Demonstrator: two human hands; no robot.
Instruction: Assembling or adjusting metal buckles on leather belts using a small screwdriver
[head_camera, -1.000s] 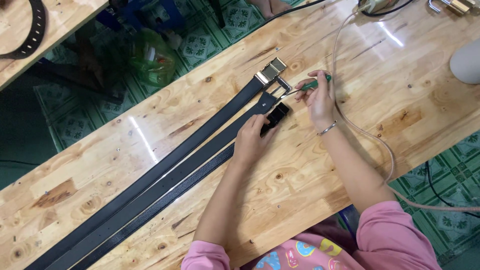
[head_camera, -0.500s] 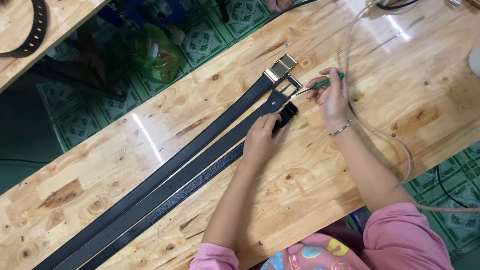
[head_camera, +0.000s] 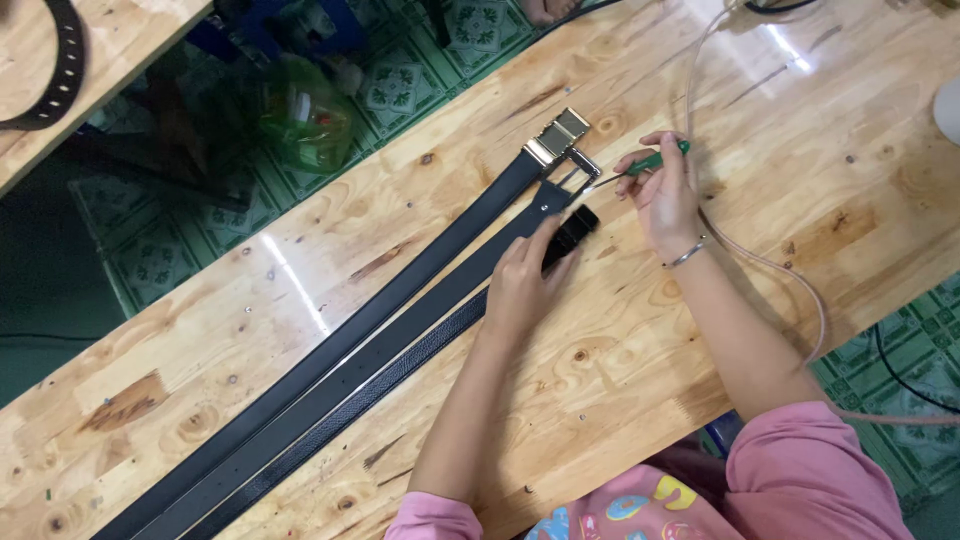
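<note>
Three dark belts (head_camera: 380, 330) lie side by side along a wooden table (head_camera: 620, 380), running from lower left to upper middle. The farthest belt ends in a gold metal buckle (head_camera: 558, 135). The middle one has a silver buckle (head_camera: 583, 168). My left hand (head_camera: 528, 280) presses flat on the belts just below the buckle ends, fingers over the black end of the nearest belt (head_camera: 577, 224). My right hand (head_camera: 662, 190) grips a small green-handled screwdriver (head_camera: 655, 160), its tip touching the silver buckle.
A thin clear hose (head_camera: 770, 265) loops across the table right of my right hand and off the edge. A second wooden table at upper left carries a black belt (head_camera: 62, 70). A green plastic bag (head_camera: 300, 110) sits on the tiled floor between the tables.
The view has shifted slightly, so the buckles sit a little higher and further right. Both hands stay at the belt ends, the screwdriver still at the silver buckle.
</note>
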